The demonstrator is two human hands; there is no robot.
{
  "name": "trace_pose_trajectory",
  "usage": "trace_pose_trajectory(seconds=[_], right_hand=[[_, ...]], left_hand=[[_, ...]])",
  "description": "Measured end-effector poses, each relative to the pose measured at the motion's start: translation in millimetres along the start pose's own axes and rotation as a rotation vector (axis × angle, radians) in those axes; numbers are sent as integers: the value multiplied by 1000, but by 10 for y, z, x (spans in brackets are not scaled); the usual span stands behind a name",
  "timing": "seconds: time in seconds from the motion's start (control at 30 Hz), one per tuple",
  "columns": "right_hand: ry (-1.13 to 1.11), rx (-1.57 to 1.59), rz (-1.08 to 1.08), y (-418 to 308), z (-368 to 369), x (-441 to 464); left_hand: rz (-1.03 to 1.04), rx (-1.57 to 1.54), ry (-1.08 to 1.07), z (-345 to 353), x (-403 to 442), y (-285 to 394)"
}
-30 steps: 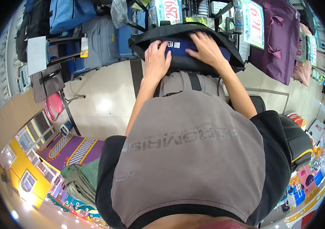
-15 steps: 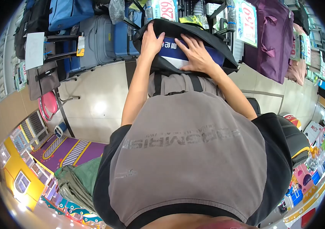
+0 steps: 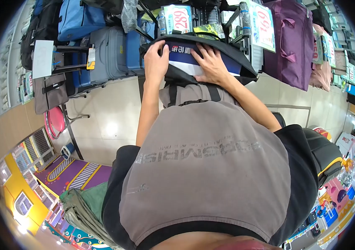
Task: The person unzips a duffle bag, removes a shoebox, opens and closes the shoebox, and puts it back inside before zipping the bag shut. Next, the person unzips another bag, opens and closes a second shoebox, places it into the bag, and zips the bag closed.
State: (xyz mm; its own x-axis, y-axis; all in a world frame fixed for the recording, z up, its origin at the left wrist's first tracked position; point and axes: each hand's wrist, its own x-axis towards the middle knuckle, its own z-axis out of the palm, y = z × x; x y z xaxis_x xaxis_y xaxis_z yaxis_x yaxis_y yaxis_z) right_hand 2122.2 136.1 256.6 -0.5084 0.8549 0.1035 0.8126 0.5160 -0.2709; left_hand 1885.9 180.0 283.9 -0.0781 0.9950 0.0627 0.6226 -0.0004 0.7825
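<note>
Black bag (image 3: 177, 76) in front of me, past my knees, mouth gaping wide. Blue-and-white package (image 3: 180, 59) lies inside the mouth, printed side showing. My left hand (image 3: 156, 58) is at the left end of the opening, thumb and forefinger apart in a loose curve by the rim; can't tell if it pinches the fabric. My right hand (image 3: 209, 63) is spread, fingers fanned across the package, touching but not wrapped around it.

Doing this well: left side steadies the rim so the mouth doesn't sag, right palm presses evenly, not just with fingertips, or the package may tilt or snag on the fabric edge. Soft bag walls probably give, so gentle force.

Surface: whatever carries the bag is hidden. Floor (image 3: 102, 104) is pale, glossy tile with a dark strip. Room looks like a luggage shop: grey suitcase (image 3: 107, 52) left, purple bag (image 3: 287, 48) right, number sign (image 3: 177, 19) just beyond the bag. Pink stool (image 3: 55, 122) to my left, purple mat (image 3: 86, 174) nearer me.
</note>
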Motion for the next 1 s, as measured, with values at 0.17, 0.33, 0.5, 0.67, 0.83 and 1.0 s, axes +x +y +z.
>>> trace_pose_trajectory(seconds=[0.17, 0.33, 0.5, 0.67, 0.83, 1.0], right_hand=[[-98, -16, -47, -4, -10, 155], [-132, 81, -80, 140, -202, 316], [-5, 118, -180, 180, -606, 361], [-74, 174, -197, 200, -843, 303], [-233, 35, -422, -157, -802, 155], [36, 164, -340, -140, -1274, 149]], left_hand=[[105, 66, -28, -112, -280, 79], [-51, 54, 2, -191, -335, -139], [-254, 47, -101, -362, -348, -186], [-271, -93, -38, -335, -249, -461], [-219, -353, -247, -206, 13, -565], [-415, -1001, -278, -292, 234, -640]])
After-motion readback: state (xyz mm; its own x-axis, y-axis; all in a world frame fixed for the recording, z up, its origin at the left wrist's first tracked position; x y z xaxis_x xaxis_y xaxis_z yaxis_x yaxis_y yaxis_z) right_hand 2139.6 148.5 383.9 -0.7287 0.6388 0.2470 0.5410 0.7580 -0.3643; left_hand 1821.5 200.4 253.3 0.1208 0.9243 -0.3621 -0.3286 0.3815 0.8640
